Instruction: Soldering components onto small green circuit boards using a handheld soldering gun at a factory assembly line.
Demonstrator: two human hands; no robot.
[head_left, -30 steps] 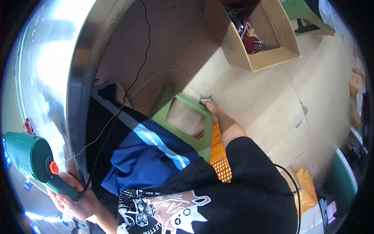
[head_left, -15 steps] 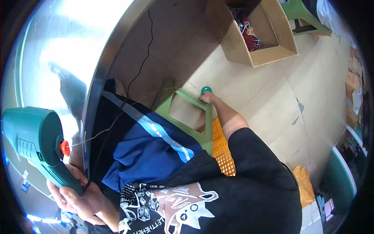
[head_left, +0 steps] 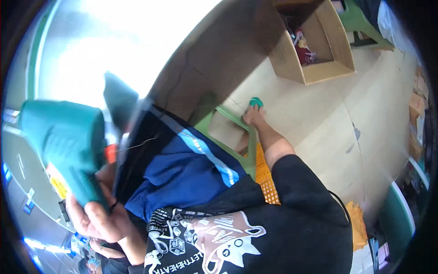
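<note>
My left hand (head_left: 102, 219) is wrapped around the handle of a dark green pistol-shaped tool (head_left: 66, 137) with an orange-red nozzle (head_left: 111, 153). The tool is smeared by motion and is held up at the left, beside the shiny tabletop. A short stretch of thin strand (head_left: 145, 142) shows to the right of the nozzle. Out over the floor, my right arm reaches away from me. My right hand (head_left: 253, 116) is closed on a small round green thing (head_left: 256, 102) whose kind I cannot make out.
A bright tabletop (head_left: 105, 41) curves along the left. A green stool (head_left: 207, 122) and an orange perforated basket (head_left: 265, 176) are near my legs. An open cardboard box (head_left: 326, 73) with wires inside stands farther off. Another person's hand (head_left: 107, 250) shows at the lower left.
The tool and my left hand have shifted right. The whole view has moved too, and the table edge, box and stool appear farther right. My right hand still grips the green thing.
</note>
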